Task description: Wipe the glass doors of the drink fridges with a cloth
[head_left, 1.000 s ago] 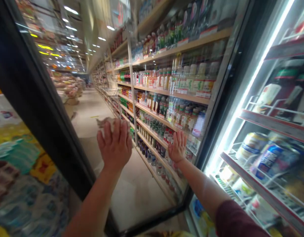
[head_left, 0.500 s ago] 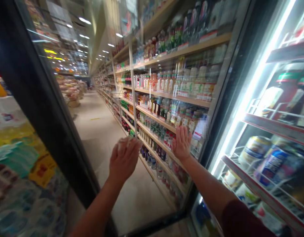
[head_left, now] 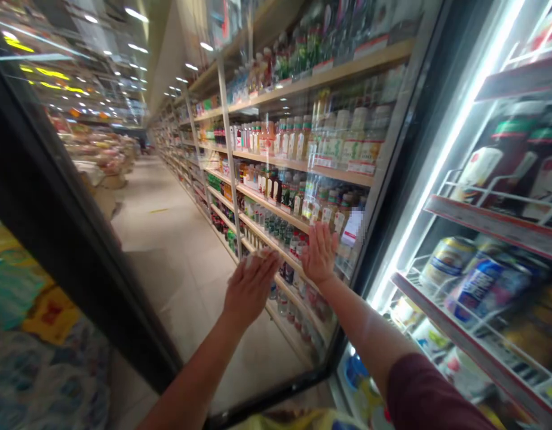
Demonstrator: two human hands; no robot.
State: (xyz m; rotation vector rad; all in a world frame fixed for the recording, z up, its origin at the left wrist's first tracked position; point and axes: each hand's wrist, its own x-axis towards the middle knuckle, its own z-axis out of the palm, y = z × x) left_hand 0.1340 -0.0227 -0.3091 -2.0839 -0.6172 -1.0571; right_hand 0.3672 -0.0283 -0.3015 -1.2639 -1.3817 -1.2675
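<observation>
Nearest me, a dark maroon sleeve [head_left: 428,385] ended above the right forearm, close beside the cooler's wire racks [head_left: 482,322], which hemmed it in on that side. A blue can [head_left: 477,289] lay tilted there, with dark bottles [head_left: 480,167] on the rack above.

The glass door [head_left: 199,245] stood open in front of me, its black frame [head_left: 79,221] cutting a thick diagonal across my view at the left. I saw the right hand [head_left: 319,254] flat against the pane, fingers straight and slightly parted. The left hand [head_left: 251,289] sat lower, fingers extended and close together over a pale cloth [head_left: 263,253], mostly hidden; I couldn't tell whether they gripped it. A whitish notice [head_left: 353,228], unreadable, was just right of the right hand.

Left of the frame, a yellow package [head_left: 52,313] lay among blurred wrapped goods. Through the glass I had wooden shelves [head_left: 298,166] crowded with bottles, partly blocked by both hands, then the pale aisle floor [head_left: 162,197] and heaped displays [head_left: 99,155] far off.
</observation>
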